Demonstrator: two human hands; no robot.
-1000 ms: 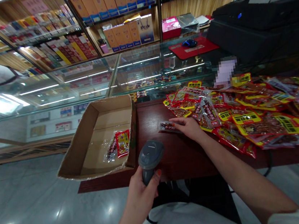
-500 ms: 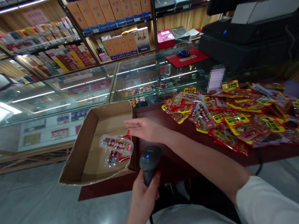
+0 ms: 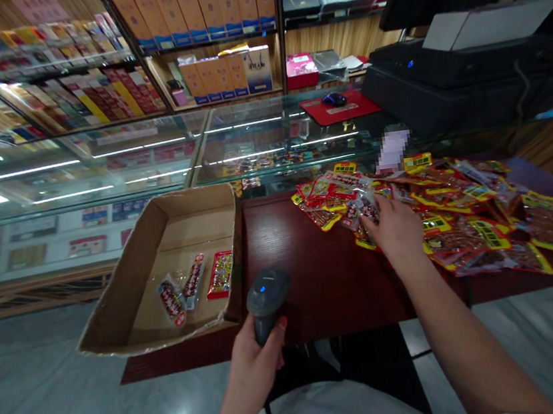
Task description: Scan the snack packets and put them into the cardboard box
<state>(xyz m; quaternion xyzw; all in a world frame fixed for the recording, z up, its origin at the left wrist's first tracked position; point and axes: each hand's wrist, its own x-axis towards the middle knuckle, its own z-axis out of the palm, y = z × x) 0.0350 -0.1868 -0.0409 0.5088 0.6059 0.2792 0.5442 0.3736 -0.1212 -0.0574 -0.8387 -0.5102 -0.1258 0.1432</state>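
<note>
My left hand is closed around the handle of a dark barcode scanner, held upright at the table's front edge with a small blue light on its head. At the left side of the snack pile, my right hand has its thumb and fingers around a clear snack packet with dark lettering; its fingertips are partly hidden. To the left, an open cardboard box contains two clear packets and a red-edged packet, lying apart on its bottom.
Behind the dark red table runs a glass display counter. On it are a red mat with a mouse, and black checkout equipment at right. A pixelated card stands behind the pile.
My right hand has moved from above the box's right edge to the pile. The packets in the box now lie spread apart. My left hand still holds the scanner.
</note>
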